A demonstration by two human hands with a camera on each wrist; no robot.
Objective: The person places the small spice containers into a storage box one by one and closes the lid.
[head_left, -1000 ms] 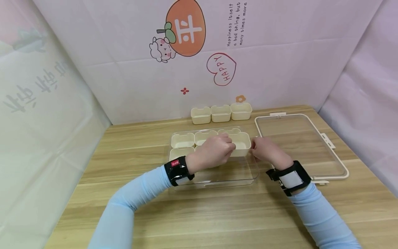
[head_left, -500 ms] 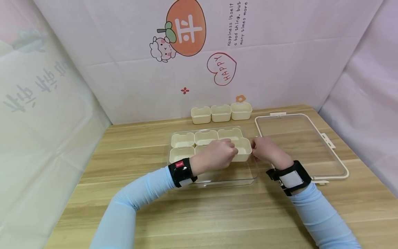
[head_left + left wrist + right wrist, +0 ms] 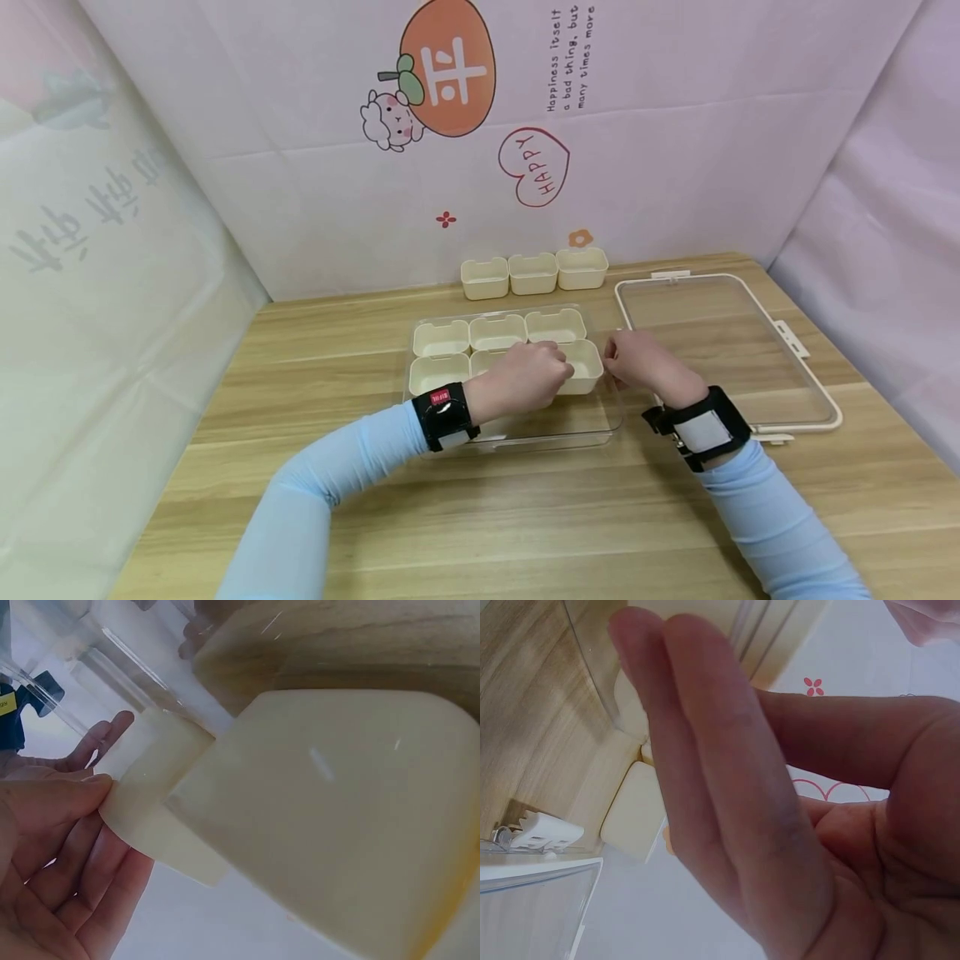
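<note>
A clear plastic box (image 3: 525,435) holds two rows of small cream bins; one sits in the back right corner (image 3: 556,325). My left hand (image 3: 521,379) pinches the wall of a cream bin (image 3: 587,367) at the right of the front row, thumb on one side and fingers on the other. In the left wrist view that bin (image 3: 161,802) is between the fingertips, with a larger-looking bin (image 3: 330,802) beside it. My right hand (image 3: 647,365) holds the box's right edge, and in the right wrist view its fingers (image 3: 720,712) are close together, hiding the thumb tip.
Several things surround the box. A row of three cream bins (image 3: 532,275) stands behind it, against the printed cloth. The clear lid (image 3: 727,350) with a white rim and clips lies to the right on the wooden table (image 3: 465,533).
My left hand has moved slightly toward me, lowering the pinched bin into line with the front row and uncovering the back right bin. The right hand stays at the box's edge.
</note>
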